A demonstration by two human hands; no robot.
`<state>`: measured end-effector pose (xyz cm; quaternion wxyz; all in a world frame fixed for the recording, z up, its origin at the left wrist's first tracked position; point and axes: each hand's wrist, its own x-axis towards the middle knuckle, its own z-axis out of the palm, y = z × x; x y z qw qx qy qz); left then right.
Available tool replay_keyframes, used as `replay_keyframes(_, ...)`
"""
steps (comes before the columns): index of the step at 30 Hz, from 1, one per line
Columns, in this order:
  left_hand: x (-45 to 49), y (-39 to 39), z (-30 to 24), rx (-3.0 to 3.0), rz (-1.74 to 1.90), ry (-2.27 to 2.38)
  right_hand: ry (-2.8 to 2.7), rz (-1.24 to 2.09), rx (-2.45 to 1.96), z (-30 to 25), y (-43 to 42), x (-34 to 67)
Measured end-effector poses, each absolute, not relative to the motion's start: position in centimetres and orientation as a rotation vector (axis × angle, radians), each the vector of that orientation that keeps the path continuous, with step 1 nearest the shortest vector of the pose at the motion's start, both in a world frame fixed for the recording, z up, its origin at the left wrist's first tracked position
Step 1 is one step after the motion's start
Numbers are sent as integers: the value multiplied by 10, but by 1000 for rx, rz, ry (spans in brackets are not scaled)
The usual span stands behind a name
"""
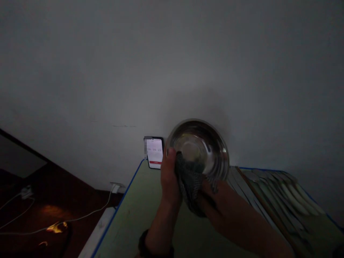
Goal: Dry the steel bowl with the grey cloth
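Observation:
A round steel bowl (199, 147) is held up in front of the wall, its hollow facing me. My left hand (169, 175) grips its left rim, thumb on the edge. My right hand (212, 195) is wrapped in a dark grey cloth (189, 181) and presses it into the lower part of the bowl. Both hands hover above the green table (139, 208).
A phone (155, 152) with a lit screen leans against the wall at the table's far edge. Several knives or spoons (271, 193) lie in rows on the right of the table. White cables (88, 213) run across the dark floor on the left.

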<state>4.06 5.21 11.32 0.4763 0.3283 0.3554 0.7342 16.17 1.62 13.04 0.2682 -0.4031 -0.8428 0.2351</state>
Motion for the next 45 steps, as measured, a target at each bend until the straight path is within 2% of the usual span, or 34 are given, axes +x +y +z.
replay_keyframes(4, 27, 58, 117, 770, 1953, 969, -2401, 483, -1029, 127, 24, 161)
replay_keyframes(10, 18, 58, 123, 847, 1989, 976, -2354, 101, -1343, 112, 37, 166)
replay_keyframes(16, 25, 56, 129, 713, 1926, 916, -2487, 357, -1109, 126, 24, 164)
replay_keyframes(22, 32, 63, 110, 814, 1907, 1028, -2349, 388, -1348, 125, 24, 162)
replay_keyframes(30, 38, 60, 103, 882, 1762, 991, -2269, 556, -1343, 123, 33, 182)
replay_keyframes(38, 35, 65, 106, 1022, 1814, 1028, -2260, 133, -1410, 102, 38, 165)
replay_keyframes(45, 37, 56, 116, 1107, 1956, 1169, -1821, -172, -1417, 86, 70, 175)
